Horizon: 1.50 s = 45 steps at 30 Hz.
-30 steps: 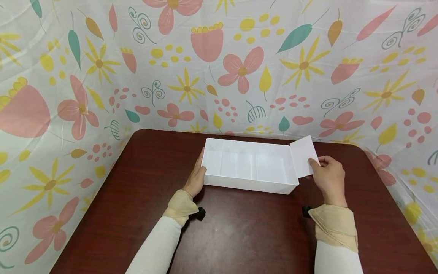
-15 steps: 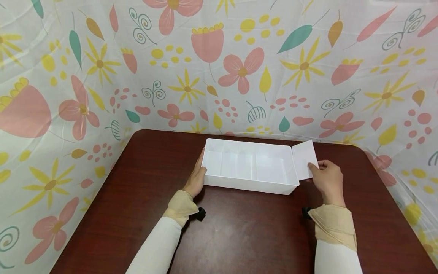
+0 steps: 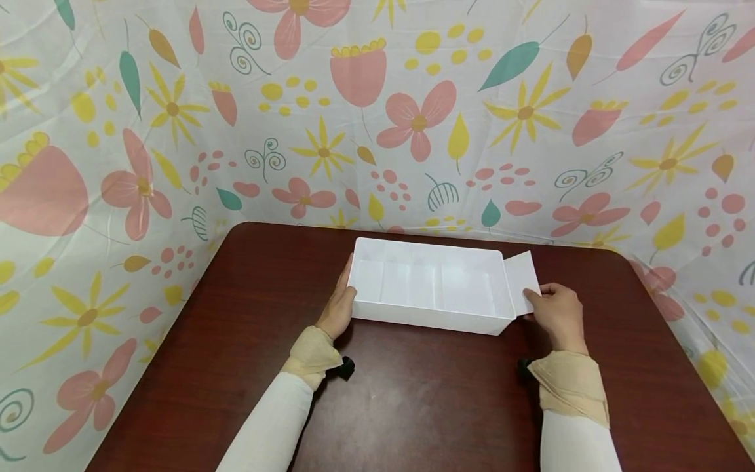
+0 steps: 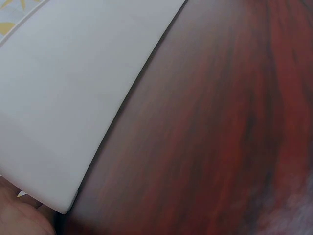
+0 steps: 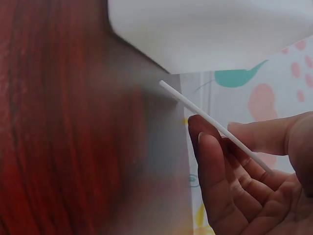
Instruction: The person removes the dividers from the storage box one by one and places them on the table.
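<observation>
On the table stands a long white box [image 3: 425, 316] with an open top and upright partitions inside. My left hand [image 3: 337, 308] holds its left end, thumb at the near corner and fingers along the end wall. That hand [image 4: 24, 215] shows only in the lower left corner of the left wrist view, beside the box [image 4: 83, 98]. Past the box's right end, my right hand [image 3: 557, 314] pinches a thin white rectangular panel [image 3: 522, 278]. In the right wrist view the panel [image 5: 210, 121] appears edge-on between thumb and fingers, a little apart from the box [image 5: 205, 39].
A dark reddish-brown table [image 3: 425, 406] lies beneath everything. Behind it and to its sides hangs a white cloth [image 3: 507, 190] printed with flowers and leaves. Both wrists wear beige wraps with small black pieces attached.
My right hand has moved left and toward me, lowering the panel; less of the panel shows beyond the box's right end. The left hand and the box have stayed in place.
</observation>
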Available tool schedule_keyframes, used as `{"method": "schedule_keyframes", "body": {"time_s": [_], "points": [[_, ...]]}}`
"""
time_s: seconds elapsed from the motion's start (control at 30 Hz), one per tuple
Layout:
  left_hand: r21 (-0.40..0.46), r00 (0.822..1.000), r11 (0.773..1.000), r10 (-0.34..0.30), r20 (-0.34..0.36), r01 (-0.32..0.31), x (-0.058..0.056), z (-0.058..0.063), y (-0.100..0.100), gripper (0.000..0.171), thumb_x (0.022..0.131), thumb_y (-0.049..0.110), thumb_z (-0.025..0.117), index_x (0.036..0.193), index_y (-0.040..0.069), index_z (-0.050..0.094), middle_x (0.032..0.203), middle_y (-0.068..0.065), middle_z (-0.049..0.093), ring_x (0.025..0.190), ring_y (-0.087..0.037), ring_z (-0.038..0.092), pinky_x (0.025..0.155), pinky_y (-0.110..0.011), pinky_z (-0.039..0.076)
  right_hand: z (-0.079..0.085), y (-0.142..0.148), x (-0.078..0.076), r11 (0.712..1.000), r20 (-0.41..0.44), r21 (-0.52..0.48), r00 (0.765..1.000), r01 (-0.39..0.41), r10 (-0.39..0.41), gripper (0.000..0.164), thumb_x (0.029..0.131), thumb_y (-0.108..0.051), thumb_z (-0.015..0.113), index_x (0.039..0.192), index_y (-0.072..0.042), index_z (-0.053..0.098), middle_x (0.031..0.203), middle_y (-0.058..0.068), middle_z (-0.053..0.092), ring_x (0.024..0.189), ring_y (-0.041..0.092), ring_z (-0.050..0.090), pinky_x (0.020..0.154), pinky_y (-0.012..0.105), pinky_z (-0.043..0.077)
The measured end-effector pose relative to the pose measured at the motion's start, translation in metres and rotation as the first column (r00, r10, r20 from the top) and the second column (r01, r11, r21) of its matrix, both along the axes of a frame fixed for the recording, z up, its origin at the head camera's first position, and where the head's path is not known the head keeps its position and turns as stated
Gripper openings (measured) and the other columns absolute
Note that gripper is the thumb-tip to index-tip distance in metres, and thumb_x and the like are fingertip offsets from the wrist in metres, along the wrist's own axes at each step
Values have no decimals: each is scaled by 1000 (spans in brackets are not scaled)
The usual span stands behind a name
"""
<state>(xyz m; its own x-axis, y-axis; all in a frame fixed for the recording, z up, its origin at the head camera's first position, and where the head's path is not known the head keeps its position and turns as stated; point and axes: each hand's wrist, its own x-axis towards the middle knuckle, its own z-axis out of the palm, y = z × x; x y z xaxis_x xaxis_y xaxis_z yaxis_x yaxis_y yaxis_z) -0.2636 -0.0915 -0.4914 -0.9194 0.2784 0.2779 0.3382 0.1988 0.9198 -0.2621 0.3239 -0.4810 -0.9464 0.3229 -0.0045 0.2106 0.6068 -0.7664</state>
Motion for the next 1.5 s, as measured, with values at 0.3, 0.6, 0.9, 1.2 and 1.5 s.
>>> {"method": "schedule_keyframes", "body": {"time_s": [0.3, 0.6, 0.9, 1.2, 1.5], "points": [[5, 1000, 1000, -6, -2, 6, 0, 1, 0, 67, 93, -7, 22, 154, 7, 0, 160, -12, 1, 142, -27, 0, 115, -56, 6, -5, 2, 0, 999, 42, 26, 999, 18, -19, 46, 92, -29, 60, 113, 12, 60, 97, 31, 64, 60, 22, 67, 51, 27, 55], [19, 1000, 1000, -17, -13, 18, -1, 1, 0, 68, 91, -8, 21, 154, 5, 1, 160, -17, 1, 142, -28, 0, 114, -58, 5, -6, 9, 2, 972, 99, 233, 994, 27, -51, 54, 90, -41, 61, 109, 10, 63, 109, 33, 60, 91, 46, 52, 73, 53, 45], [13, 1000, 1000, -20, -15, 20, -1, 2, 0, 69, 91, -8, 21, 154, 7, 0, 160, -16, 1, 142, -28, 0, 114, -57, 5, -10, 16, 2, 966, 147, 259, 987, 18, -58, 55, 88, -40, 63, 109, 11, 62, 110, 34, 58, 95, 50, 50, 75, 56, 44], [4, 1000, 1000, -15, 8, 15, 0, 2, -1, 68, 91, -6, 21, 155, 8, 0, 160, -11, 1, 142, -25, 0, 114, -55, 6, -9, 19, 6, 970, 229, 245, 972, -1, -56, 59, 87, -43, 63, 111, 10, 62, 111, 35, 58, 96, 49, 51, 73, 54, 46], [-6, 1000, 1000, -12, 12, 12, 1, 2, 0, 67, 93, -5, 21, 155, 8, 0, 160, -15, 1, 142, -26, 0, 114, -56, 7, -7, 19, 8, 973, 240, 231, 970, -14, -43, 57, 87, -42, 63, 111, 10, 62, 111, 34, 58, 96, 49, 51, 73, 54, 45]]}}
